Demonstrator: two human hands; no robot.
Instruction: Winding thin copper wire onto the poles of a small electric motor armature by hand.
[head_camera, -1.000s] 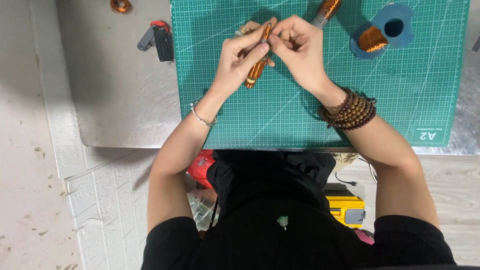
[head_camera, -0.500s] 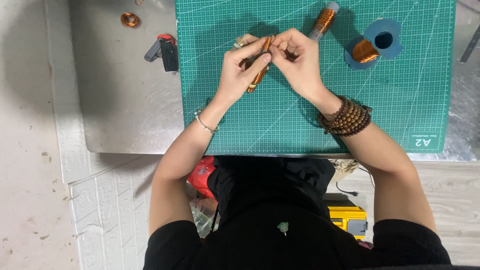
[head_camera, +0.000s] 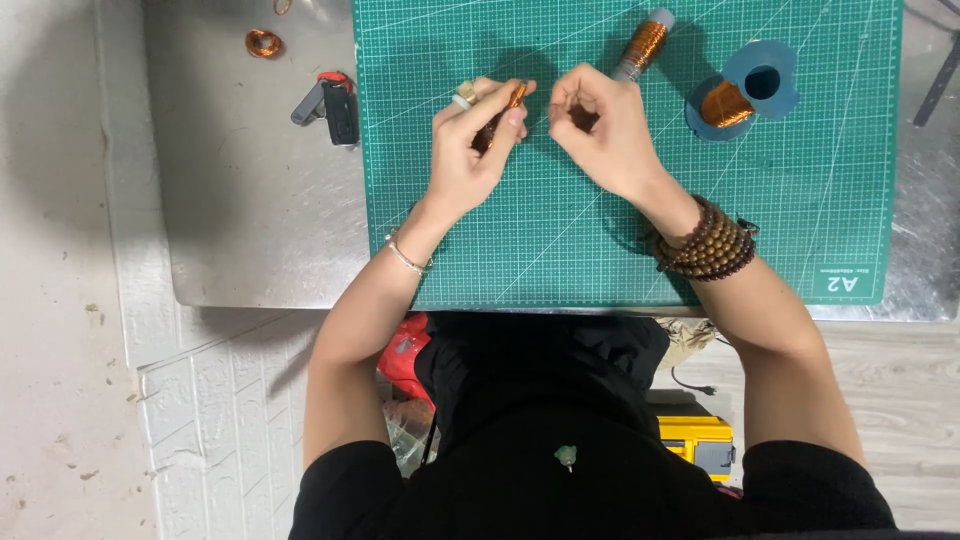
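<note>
Over the green cutting mat (head_camera: 600, 250), the left hand (head_camera: 470, 160) pinches a small rod wound with copper wire (head_camera: 500, 112) between thumb and fingertips, holding it slantwise just above the mat. The right hand (head_camera: 600, 135) sits just beside it, fingers curled in with thumb and forefinger drawn together as if nipping something very fine; whether a strand of wire runs between the hands is too thin to tell. The wound rod looks light and stiff, but the thin wire on it is likely slippery and easy to kink or unravel, so it seems best held on the wound body with a firm, gentle pinch, as the left hand does. Farther up the mat lie a second wound rod (head_camera: 643, 46) and a blue spool of copper wire (head_camera: 745, 90). On the metal table (head_camera: 250, 220) sit a small black-and-grey tool (head_camera: 330, 100) and a loose copper coil (head_camera: 263, 43).
</note>
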